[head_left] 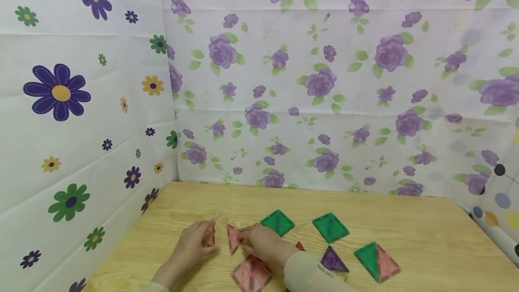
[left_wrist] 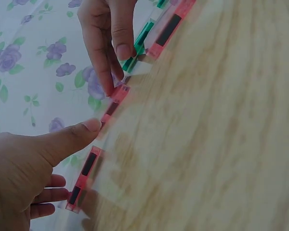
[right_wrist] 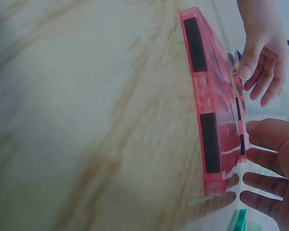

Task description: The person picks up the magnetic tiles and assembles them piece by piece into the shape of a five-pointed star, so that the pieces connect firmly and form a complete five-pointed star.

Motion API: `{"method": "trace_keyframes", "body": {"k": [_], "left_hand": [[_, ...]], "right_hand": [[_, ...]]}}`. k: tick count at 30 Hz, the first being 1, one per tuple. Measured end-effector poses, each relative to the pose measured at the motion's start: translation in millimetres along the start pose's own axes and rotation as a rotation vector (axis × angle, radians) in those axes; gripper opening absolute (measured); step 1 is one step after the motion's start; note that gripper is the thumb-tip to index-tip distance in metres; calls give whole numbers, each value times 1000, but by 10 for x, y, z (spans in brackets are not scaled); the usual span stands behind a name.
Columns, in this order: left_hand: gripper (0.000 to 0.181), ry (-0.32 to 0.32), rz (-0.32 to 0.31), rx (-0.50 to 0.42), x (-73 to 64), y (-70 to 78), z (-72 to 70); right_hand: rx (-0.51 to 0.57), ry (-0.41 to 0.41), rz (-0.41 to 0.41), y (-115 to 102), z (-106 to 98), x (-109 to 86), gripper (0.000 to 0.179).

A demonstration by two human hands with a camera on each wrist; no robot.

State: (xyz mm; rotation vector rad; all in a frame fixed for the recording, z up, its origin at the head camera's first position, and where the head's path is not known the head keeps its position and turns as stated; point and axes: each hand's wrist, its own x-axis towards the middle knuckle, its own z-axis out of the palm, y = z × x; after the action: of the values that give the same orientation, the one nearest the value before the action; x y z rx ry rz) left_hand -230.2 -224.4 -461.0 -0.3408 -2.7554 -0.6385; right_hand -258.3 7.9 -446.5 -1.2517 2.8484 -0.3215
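On the left of the table, my left hand (head_left: 190, 244) has its fingertips at a pink triangular magnetic tile (head_left: 208, 236). Its thumb (left_wrist: 70, 139) stands apart from that tile (left_wrist: 84, 175) in the left wrist view. My right hand (head_left: 263, 242) reaches across to a second pink triangular tile (head_left: 233, 239), fingertips right at its right edge. A gap separates these two tiles. In the right wrist view the right hand's fingers (right_wrist: 265, 180) are spread and loosely extended. Just in front lies a pink square (head_left: 252, 275) of triangular tiles.
Two green diamond shapes (head_left: 277, 223) (head_left: 330, 227) lie farther back. Right of my right forearm are a purple triangle (head_left: 334, 260) and a half-green, half-pink square (head_left: 377, 261). A red tile (head_left: 300, 246) is partly hidden by that arm. Flowered cloth (head_left: 284, 80) hangs behind the table.
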Motion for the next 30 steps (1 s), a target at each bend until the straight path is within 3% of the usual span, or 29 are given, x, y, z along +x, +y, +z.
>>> {"method": "trace_keyframes", "body": {"k": [5, 12, 18, 30], "left_hand": [[73, 10, 2, 19, -29, -25, 30], [66, -34, -52, -10, -40, -16, 34], [66, -21, -25, -21, -54, -2, 49], [70, 8, 47, -66, -51, 87, 146]], "right_hand": [[-17, -11, -2, -1, -1, -1, 34], [-68, -6, 11, 7, 7, 2, 34], [-87, -18, 38, 15, 4, -17, 34], [-128, 40, 56, 7, -31, -109, 25]]}}
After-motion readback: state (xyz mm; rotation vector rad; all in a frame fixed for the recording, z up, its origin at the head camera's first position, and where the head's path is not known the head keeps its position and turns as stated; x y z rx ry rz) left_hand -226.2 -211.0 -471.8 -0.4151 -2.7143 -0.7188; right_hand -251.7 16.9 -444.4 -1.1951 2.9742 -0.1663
